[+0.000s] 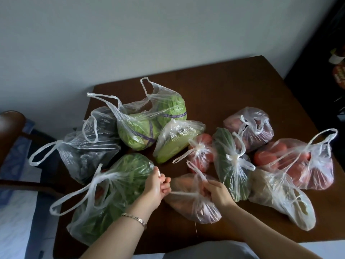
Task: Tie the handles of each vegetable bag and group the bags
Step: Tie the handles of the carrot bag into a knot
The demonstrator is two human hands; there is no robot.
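Note:
Several clear plastic bags of vegetables lie on a dark brown table (220, 86). Near the front middle lies a bag of reddish-brown vegetables (188, 204). My left hand (155, 186) pinches one of its handles, pulled out to the left. My right hand (216, 191) grips the other handle, which stands up as a loop. On the right, the cucumber bag (229, 161) and a small tomato bag (200, 152) have knotted handles. On the left, the leafy greens bag (112, 193), the cabbage bag (149, 124) and a dark vegetable bag (87, 146) have loose handles.
More bags lie at the right: a large tomato bag (298, 165), a red vegetable bag (250, 128) and a pale bag (280, 195) near the front right. A pale green vegetable bag (175, 139) lies mid-table. A chair (11, 124) stands left of the table.

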